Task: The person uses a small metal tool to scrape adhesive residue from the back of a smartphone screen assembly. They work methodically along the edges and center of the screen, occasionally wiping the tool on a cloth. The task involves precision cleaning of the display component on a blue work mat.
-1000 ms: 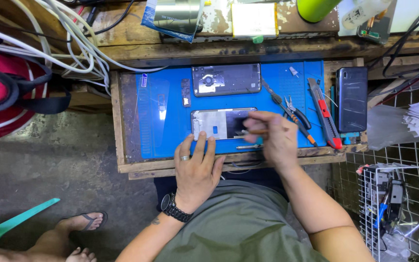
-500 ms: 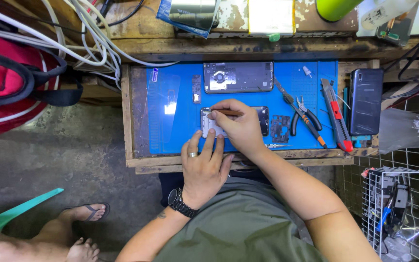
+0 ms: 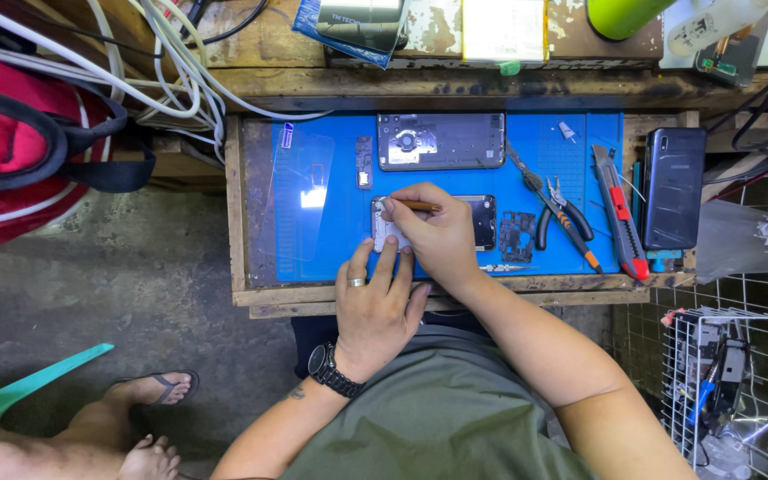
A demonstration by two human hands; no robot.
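The right hand (image 3: 442, 240) grips a thin brown tool (image 3: 415, 206), its fingers closed around it, tip on the left end of an opened phone (image 3: 477, 222) lying mid-mat (image 3: 313, 196) on the table (image 3: 238, 213). The left hand (image 3: 380, 307) (ring and watch on it) lies flat, fingers spread and holding nothing, fingertips touching the phone's near edge. A back cover (image 3: 440, 140) sits just beyond; pliers (image 3: 562, 209), a red knife (image 3: 620, 213) and a dark phone (image 3: 674, 187) lie to the right.
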